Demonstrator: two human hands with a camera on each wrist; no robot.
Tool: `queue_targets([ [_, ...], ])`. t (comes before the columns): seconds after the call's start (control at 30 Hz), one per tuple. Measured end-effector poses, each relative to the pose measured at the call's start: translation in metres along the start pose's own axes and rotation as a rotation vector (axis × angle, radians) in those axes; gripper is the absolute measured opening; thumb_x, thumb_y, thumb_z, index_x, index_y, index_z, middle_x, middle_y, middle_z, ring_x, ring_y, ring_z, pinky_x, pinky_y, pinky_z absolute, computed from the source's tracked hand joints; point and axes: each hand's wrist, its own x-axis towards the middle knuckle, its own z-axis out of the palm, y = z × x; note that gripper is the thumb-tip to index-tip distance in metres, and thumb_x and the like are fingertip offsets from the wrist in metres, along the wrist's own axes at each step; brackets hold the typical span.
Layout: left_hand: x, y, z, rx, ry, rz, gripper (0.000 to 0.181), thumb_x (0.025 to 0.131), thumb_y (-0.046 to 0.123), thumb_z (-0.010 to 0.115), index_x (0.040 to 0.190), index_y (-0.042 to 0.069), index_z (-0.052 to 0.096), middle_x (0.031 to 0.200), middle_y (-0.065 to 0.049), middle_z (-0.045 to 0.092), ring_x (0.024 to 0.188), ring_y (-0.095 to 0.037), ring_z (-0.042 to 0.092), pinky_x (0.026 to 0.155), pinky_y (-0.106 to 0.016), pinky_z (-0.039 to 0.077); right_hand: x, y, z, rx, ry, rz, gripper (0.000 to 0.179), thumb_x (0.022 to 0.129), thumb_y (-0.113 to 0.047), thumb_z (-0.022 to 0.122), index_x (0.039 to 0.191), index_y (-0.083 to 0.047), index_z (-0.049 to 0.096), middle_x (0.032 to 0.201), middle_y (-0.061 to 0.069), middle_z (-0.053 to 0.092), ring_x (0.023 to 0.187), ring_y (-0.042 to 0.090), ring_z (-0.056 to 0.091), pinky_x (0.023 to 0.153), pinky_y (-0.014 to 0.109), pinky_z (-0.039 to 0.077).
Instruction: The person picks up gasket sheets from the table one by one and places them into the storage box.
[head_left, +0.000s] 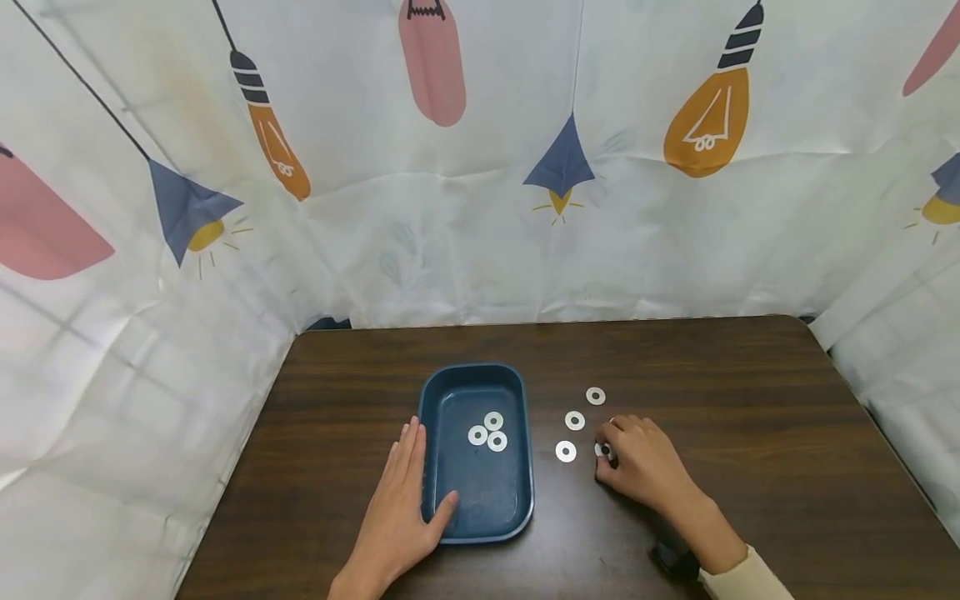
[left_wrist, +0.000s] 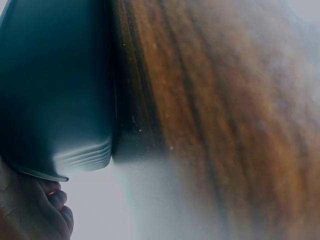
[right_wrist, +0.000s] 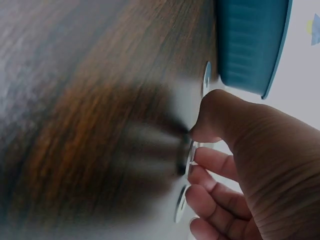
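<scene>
A blue rectangular tray (head_left: 480, 492) lies on the table with three flat metal washers (head_left: 477, 435) grouped inside it. Along its left side rests my left hand (head_left: 401, 508), fingers straight against the wall and thumb over the rim. In the left wrist view the tray's outer wall (left_wrist: 55, 90) fills the left part. To the right of the tray, my right hand (head_left: 645, 467) pinches a washer (head_left: 602, 450) between thumb and fingertips, low at the tabletop. In the right wrist view that washer (right_wrist: 189, 159) appears edge-on, partly hidden by the fingers.
Three loose washers lie between the tray and my right hand: a far one (head_left: 596, 396), a middle one (head_left: 574, 421) and a near one (head_left: 566, 452). The dark wooden table (head_left: 337, 400) ends at a patterned white curtain (head_left: 465, 250). A black device (head_left: 675, 560) sits at my right wrist.
</scene>
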Motion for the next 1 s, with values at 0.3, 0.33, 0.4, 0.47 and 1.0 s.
queue_targets([
  [0.3,0.001,0.001,0.000,0.001,-0.012,-0.009,0.104,0.092,0.044,0.076,0.169,0.005,0.018,0.179,-0.013,0.017,0.166,-0.033,0.021,0.132,-0.019,-0.010,-0.002,0.003,0.001,-0.002,0.016,-0.010,0.019,0.071,-0.019,0.085,0.085,-0.016,0.073,0.080,-0.007,0.064,0.074,0.010,0.057,0.068,0.032,0.047],
  [0.33,0.000,0.001,0.000,0.000,-0.012,-0.009,0.104,0.092,0.044,0.076,0.169,0.005,0.018,0.179,-0.013,0.017,0.166,-0.033,0.021,0.133,-0.019,-0.010,-0.002,0.004,0.001,-0.004,0.017,-0.011,0.019,0.071,-0.020,0.085,0.085,-0.016,0.073,0.080,-0.007,0.064,0.074,0.011,0.058,0.068,0.032,0.048],
  [0.4,0.000,0.001,0.001,-0.002,-0.010,-0.008,0.104,0.092,0.043,0.076,0.169,0.004,0.018,0.179,-0.013,0.017,0.166,-0.034,0.021,0.133,-0.019,-0.010,-0.002,0.004,0.000,-0.011,0.020,-0.019,0.019,0.072,-0.021,0.086,0.085,-0.016,0.073,0.082,-0.006,0.066,0.076,0.012,0.060,0.070,0.034,0.050],
  [0.47,0.000,0.000,0.001,-0.002,-0.008,-0.006,0.104,0.092,0.043,0.076,0.169,0.004,0.018,0.179,-0.014,0.017,0.166,-0.034,0.021,0.132,-0.018,-0.011,-0.001,0.004,0.000,-0.019,0.024,-0.029,0.020,0.072,-0.022,0.086,0.085,-0.017,0.073,0.082,-0.005,0.066,0.077,0.013,0.062,0.072,0.035,0.051],
  [1.0,-0.001,0.001,0.000,-0.013,-0.015,-0.022,0.104,0.092,0.043,0.076,0.170,0.005,0.017,0.179,-0.014,0.018,0.166,-0.034,0.021,0.131,-0.016,-0.012,0.012,-0.001,-0.016,-0.036,0.086,-0.091,0.020,0.070,-0.021,0.085,0.084,-0.013,0.072,0.084,-0.002,0.069,0.077,0.017,0.061,0.073,0.036,0.050],
])
